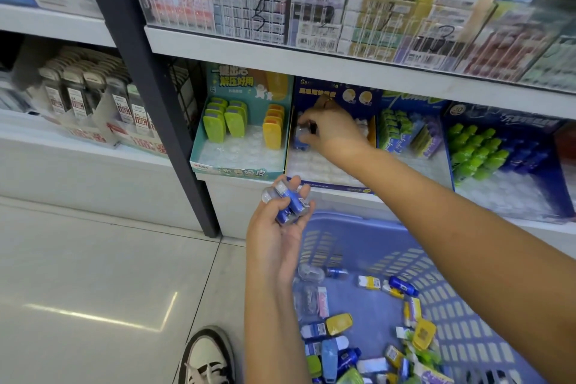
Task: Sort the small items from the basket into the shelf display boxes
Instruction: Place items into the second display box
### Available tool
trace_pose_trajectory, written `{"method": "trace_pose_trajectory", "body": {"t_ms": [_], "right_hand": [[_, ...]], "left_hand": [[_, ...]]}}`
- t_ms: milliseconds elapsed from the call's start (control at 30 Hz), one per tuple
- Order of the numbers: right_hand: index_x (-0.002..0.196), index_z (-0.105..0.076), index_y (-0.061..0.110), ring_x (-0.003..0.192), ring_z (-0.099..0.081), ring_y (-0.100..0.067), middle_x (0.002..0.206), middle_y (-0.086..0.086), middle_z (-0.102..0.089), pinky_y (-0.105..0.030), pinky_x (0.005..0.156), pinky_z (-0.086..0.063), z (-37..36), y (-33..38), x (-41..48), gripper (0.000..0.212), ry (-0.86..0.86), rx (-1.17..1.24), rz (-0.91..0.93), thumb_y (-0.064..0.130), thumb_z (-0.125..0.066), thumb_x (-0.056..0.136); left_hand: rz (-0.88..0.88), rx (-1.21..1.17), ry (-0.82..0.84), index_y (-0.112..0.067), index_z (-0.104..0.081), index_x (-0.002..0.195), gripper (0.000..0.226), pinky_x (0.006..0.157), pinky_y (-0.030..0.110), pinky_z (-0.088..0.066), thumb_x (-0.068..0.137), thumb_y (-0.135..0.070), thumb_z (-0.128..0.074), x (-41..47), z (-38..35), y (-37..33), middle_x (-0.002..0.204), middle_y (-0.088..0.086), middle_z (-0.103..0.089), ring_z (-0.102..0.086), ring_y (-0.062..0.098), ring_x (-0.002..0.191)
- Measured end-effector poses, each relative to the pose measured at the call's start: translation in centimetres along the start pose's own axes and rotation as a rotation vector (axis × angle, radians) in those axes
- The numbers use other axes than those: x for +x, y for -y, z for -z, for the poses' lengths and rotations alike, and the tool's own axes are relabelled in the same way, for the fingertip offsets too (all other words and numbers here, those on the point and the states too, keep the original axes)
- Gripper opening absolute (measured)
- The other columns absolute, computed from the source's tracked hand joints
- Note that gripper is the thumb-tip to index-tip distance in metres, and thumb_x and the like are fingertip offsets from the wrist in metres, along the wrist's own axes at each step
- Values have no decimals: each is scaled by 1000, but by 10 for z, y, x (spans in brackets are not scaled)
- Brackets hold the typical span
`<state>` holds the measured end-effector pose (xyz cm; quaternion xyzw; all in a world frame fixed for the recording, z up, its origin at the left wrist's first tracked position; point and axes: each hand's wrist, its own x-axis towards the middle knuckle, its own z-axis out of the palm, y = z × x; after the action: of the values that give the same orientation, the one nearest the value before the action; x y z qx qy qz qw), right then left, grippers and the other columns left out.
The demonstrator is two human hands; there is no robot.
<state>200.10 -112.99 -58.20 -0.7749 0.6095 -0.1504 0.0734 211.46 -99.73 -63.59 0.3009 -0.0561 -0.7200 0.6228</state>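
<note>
Two hands sorting, four display boxes along the lower shelf.
At frame centre the right hand [330, 126] pinches one small blue-and-clear item [300, 131] inside the dark blue display box [330, 186], whose front rows are bare. Below it the left hand [277, 237], palm up, curls round about three blue items [288, 204] above the basket [358, 226] rim, with loose pieces heaped at lower right.

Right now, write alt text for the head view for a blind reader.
The right hand holds a small blue-and-clear item inside the dark blue display box. The left hand holds several more blue items by a blue basket of mixed small items.
</note>
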Motion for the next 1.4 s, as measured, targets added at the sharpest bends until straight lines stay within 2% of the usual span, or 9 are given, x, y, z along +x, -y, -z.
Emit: {"method": "trace_pose_trajectory", "body": {"t_ms": [167, 267, 400, 567, 667, 800, 967, 1267, 1400], "right_hand": [[79, -63, 18, 46, -55, -4, 59, 5, -64, -14, 44, -41, 13, 13, -60, 33, 196, 570, -195, 49, -72, 74], [87, -64, 14, 50, -58, -8, 59, -1, -65, -19, 49, -47, 20, 9, -79, 29, 320, 647, -231, 32, -79, 72], [91, -65, 7, 52, -59, -9, 67, -3, -65, -21, 55, -51, 31, -6, -80, 20, 294, 776, -269, 16, -77, 77], [90, -64, 12, 60, -54, -7, 76, 2, -58, -17, 62, -47, 33, -28, -54, 17, -127, 501, -187, 15, -75, 78], [99, -62, 8, 77, -58, -18, 89, -4, -62, -29, 73, -48, 23, -33, -34, 20, -130, 269, -112, 13, -69, 82], [101, -61, 8, 85, -58, -22, 95, -10, -64, -32, 76, -47, 11, -33, -20, 18, -91, 156, -24, 13, -66, 85], [100, -61, 7, 92, -59, -26, 100, -12, -64, -36, 79, -48, 8, -32, -10, 18, -51, 91, 1, 16, -66, 86], [107, -63, 6, 103, -53, -29, 118, -13, -52, -27, 80, -39, 10, -32, -3, 25, 19, -28, -20, 18, -67, 86], [100, -67, 21, 81, -56, -9, 92, 6, -60, -25, 72, -44, 20, -20, -46, 19, 37, 404, -31, 31, -67, 84]], "left_hand": [[-154, 237, 49, -4, -58, 113, 30, 88, 32, -52, 91, 9, -44, -1, -7, 8, 109, 9, -67, -67, 18, 99], [-187, 356, 74, -13, -56, 119, 39, 94, 37, -49, 92, 11, -43, -4, -10, 13, 118, 14, -65, -63, 26, 108], [-185, 350, 60, -15, -52, 125, 39, 93, 25, -51, 93, 7, -48, -6, -14, 15, 125, 7, -62, -61, 15, 115], [-153, 260, -27, -13, -60, 117, 24, 67, 21, -56, 95, -7, -52, -6, -21, 16, 90, 0, -65, -65, 12, 78], [-115, 370, -61, -17, -62, 111, 19, 45, 16, -36, 98, -19, -48, -7, -22, 16, 70, -5, -50, -44, 6, 53], [-48, 465, -45, -13, -57, 93, 26, 36, 15, -21, 97, -37, -48, -7, -19, 13, 57, -7, -48, -30, 5, 41], [-76, 454, -60, -13, -52, 85, 34, 37, 16, -26, 95, -45, -47, -3, -16, 13, 61, -4, -55, -35, 6, 43], [-168, 494, -57, -9, -63, 89, 24, 46, 18, -39, 97, -21, -45, 0, -12, 13, 78, 0, -57, -47, 7, 53], [-257, 569, 3, -10, -67, 93, 27, 58, 17, -45, 96, -31, -51, -1, -15, 10, 73, -5, -61, -50, 5, 61]]}}
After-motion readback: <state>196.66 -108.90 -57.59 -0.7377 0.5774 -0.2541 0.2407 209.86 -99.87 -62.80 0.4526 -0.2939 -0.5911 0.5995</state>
